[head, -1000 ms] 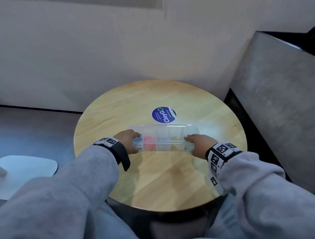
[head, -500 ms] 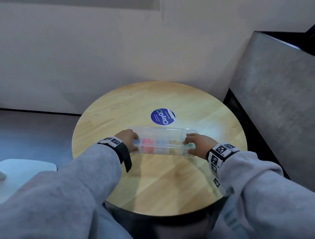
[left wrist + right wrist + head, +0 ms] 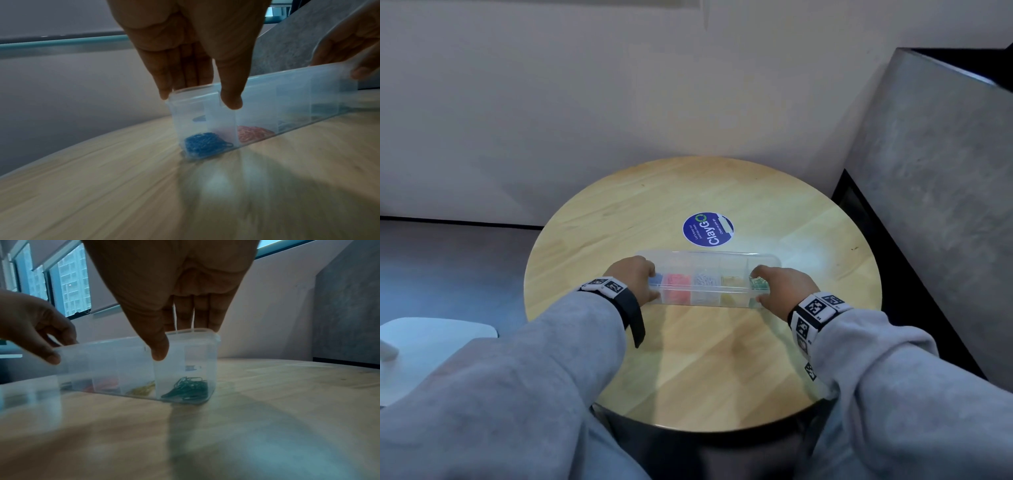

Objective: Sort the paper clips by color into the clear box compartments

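Note:
A long clear box [image 3: 709, 279] with several compartments lies across the round wooden table [image 3: 722, 359]. Its compartments hold, from left to right, blue clips [image 3: 202, 144], red clips [image 3: 254, 134], white clips [image 3: 705, 279], yellow clips [image 3: 144, 389] and green clips [image 3: 187, 389]. My left hand [image 3: 635, 284] grips the box's left end, thumb on the near wall and fingers behind. My right hand [image 3: 779, 286] grips the right end the same way. The box looks tipped, with its far side raised.
A blue round ClayGo sticker [image 3: 708, 229] sits on the table just behind the box. A grey concrete-look block [image 3: 935, 205] stands close on the right. A white seat [image 3: 424, 342] is low on the left. A wall runs behind the table.
The two hands have kept their hold on the box's ends. The box has shifted slightly on the table and its tilt looks changed; the clips inside show more clearly now.

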A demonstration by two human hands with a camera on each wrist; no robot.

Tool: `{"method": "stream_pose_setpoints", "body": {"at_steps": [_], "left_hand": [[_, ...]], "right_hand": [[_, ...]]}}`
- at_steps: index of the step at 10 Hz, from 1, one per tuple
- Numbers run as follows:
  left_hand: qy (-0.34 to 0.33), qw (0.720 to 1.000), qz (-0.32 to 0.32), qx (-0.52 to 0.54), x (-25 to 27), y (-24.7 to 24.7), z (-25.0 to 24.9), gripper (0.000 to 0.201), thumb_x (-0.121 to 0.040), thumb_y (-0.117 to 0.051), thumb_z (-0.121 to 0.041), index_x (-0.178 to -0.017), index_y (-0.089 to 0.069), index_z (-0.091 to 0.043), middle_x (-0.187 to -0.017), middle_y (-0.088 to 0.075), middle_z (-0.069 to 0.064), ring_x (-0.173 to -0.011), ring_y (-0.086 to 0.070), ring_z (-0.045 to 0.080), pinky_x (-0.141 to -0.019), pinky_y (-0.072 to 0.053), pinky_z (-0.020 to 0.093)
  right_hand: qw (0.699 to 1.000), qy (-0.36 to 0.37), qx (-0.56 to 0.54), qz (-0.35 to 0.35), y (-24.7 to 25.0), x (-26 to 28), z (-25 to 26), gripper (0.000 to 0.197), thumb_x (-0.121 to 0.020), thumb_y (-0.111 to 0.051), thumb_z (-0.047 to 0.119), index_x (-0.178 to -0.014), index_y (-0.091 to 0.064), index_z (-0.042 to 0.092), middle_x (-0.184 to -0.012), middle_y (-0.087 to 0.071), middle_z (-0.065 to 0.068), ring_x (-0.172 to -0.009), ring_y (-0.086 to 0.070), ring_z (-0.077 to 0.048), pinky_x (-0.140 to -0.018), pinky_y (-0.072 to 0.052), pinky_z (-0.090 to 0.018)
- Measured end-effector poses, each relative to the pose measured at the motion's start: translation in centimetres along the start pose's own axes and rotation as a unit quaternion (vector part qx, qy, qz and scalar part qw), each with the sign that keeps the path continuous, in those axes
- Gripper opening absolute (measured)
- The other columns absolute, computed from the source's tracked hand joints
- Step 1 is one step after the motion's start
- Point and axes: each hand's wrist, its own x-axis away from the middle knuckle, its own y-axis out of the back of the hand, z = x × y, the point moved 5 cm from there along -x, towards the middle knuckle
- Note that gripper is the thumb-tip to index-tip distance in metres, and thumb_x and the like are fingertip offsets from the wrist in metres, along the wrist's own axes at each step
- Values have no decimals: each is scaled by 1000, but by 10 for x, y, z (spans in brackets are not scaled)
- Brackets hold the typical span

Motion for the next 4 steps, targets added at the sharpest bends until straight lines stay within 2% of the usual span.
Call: {"method": "stream_pose_setpoints", "body": {"at_steps": [1,2,3,4], "left_hand": [[2,1000,14,9,-1,5,3,43,-80,-67,-31,-119,-61,-16,-120,-59,1,-107,-57,21,-81,-43,27],[5,999,35,27,-6,6,9,43,-78,-70,-31,-119,-62,-19,-121,-60,-2,-110,-57,19,-85,-44,27],[24,992,66,109,-20,15,21,32,-75,-72,-38,-101,-71,-21,-106,-69,-5,-99,-62,17,-82,-46,29],[47,969,69,234,-31,21,31,21,-81,-69,-36,-90,-72,-17,-91,-71,0,-90,-63,19,-82,-50,32]], "right_hand": [[1000,-9,-3,9,3,-3,-2,48,-85,-59,28,-131,-45,32,-120,-61,0,-108,-58,-21,-79,-41,-24],[1000,-13,0,11,4,-4,-3,51,-84,-62,32,-132,-46,32,-125,-60,3,-111,-57,-19,-84,-42,-24],[999,-19,-48,11,12,-15,-11,42,-80,-63,51,-118,-60,35,-118,-62,12,-108,-58,-13,-88,-45,-26],[987,-39,-153,14,23,-29,-20,29,-82,-60,53,-96,-69,29,-97,-68,12,-95,-63,-13,-81,-49,-28]]}}
